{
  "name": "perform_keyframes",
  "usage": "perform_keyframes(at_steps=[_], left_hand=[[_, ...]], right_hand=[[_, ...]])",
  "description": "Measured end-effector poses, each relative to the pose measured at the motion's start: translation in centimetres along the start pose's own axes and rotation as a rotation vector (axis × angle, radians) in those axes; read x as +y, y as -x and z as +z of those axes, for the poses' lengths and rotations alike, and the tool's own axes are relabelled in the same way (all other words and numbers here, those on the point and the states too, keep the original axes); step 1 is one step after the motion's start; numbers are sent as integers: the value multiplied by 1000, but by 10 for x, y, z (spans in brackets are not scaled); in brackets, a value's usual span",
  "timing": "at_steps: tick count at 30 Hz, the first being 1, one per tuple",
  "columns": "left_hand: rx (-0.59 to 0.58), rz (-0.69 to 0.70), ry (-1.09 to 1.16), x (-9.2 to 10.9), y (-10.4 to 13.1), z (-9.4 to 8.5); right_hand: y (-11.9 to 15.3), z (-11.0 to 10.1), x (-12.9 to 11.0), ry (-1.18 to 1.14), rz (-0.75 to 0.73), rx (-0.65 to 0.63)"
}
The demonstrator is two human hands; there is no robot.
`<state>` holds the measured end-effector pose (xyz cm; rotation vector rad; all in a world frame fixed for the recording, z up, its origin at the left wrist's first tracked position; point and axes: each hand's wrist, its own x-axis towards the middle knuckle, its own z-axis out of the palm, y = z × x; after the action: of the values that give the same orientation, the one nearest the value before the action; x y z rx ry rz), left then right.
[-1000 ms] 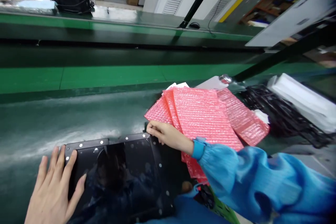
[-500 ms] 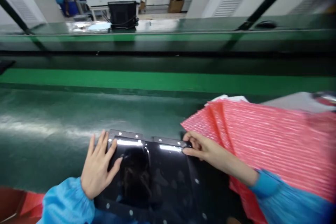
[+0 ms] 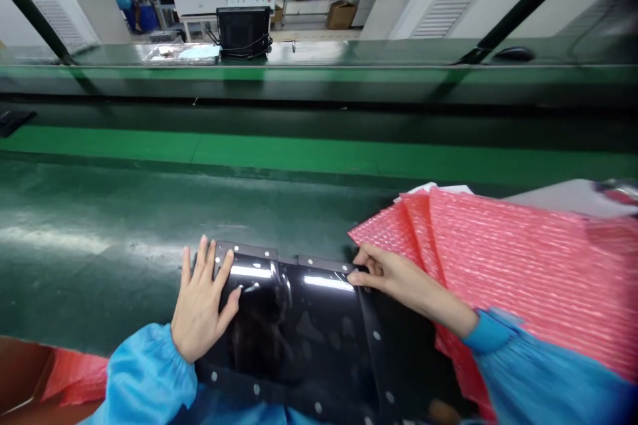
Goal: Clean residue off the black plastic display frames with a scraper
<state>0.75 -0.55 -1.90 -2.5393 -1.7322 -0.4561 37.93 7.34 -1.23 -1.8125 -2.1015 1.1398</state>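
fanned stack of pink bubble-wrap bags just right of the glossy black panel, bag corner touching the right hand. dark green belt under the panel, brighter green strip beyond. black monitor on the far bench, well apart. brown box edge at bottom left. left hand flat and spread on the panel's near-left corner, fingers apart, gripping nothing. right hand pinched on the panel's far right corner, thumb and fingertips together on the rim. against half a second earlier: both hands on the same corners, panel in the same place, view barely shifted.
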Motion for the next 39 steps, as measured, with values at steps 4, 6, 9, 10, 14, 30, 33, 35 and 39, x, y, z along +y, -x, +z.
perform_keyframes(at_steps=[4, 6, 9, 10, 14, 30, 33, 35, 39], left_hand=[[-62, -3, 123, -13, 5, 4], [-135, 26, 191, -23, 9, 1], [-276, 102, 285, -38, 19, -11], [-322, 128, 310, -42, 22, -16], [-449, 215, 349, -46, 34, -35], [-401, 132, 146, -44, 44, -28], [-332, 94, 123, -36, 52, -26], [-278, 79, 121, -32, 60, -24], [-161, 11, 129, -22, 75, -17]], right_hand=[[18, 6, -16, 184, -16, 108], [34, 12, -28, 302, -33, 172], [65, 23, -43, 428, -93, 233], [77, 28, -46, 444, -122, 248], [123, 55, -44, 335, -200, 308], [150, 107, -14, -252, 64, 338], [142, 105, -15, -257, 94, 326], [138, 104, -14, -253, 70, 342], [130, 95, -13, -182, -15, 376]])
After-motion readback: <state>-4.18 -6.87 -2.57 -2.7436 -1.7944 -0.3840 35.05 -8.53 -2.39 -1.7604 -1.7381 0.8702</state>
